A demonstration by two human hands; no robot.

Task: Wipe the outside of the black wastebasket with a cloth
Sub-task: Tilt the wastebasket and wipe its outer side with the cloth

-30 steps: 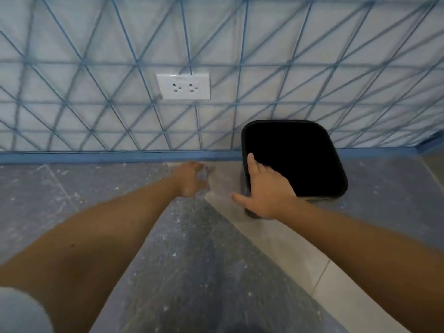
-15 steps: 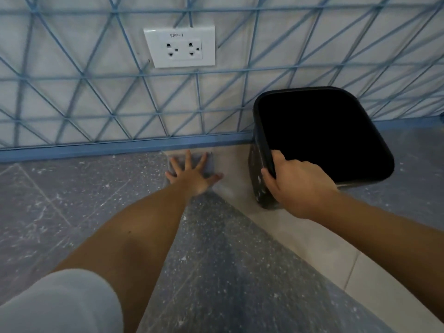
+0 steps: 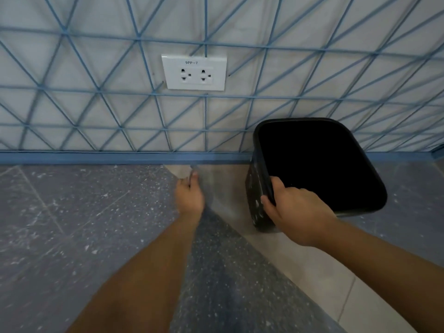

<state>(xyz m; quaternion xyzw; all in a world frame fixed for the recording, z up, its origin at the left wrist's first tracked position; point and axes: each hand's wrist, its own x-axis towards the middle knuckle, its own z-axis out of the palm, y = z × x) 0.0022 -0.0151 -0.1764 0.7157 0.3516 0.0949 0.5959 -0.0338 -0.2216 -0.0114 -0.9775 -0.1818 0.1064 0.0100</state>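
While gripping the black wastebasket (image 3: 319,162) rim, right hand (image 3: 295,212); left hand (image 3: 189,195) blurred, grip unclear.

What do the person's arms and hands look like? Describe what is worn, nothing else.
Both forearms are bare up to the frame edge: no sleeves show now. The left hand and right hand wear no gloves, and no rings, watch or bracelets are visible.

right hand (image 3: 295,212): gripping the near-left rim of the black wastebasket (image 3: 258,188), thumb inside, fingers outside
wastebasket: looks tipped a bit, pale specks on its side, by the wall
left hand (image 3: 189,195): down on the floor (image 3: 72,224) near the baseboard (image 3: 96,157), blurry, can't tell if it's holding the cloth
wall: blue triangle grid, white double outlet (image 3: 194,72)
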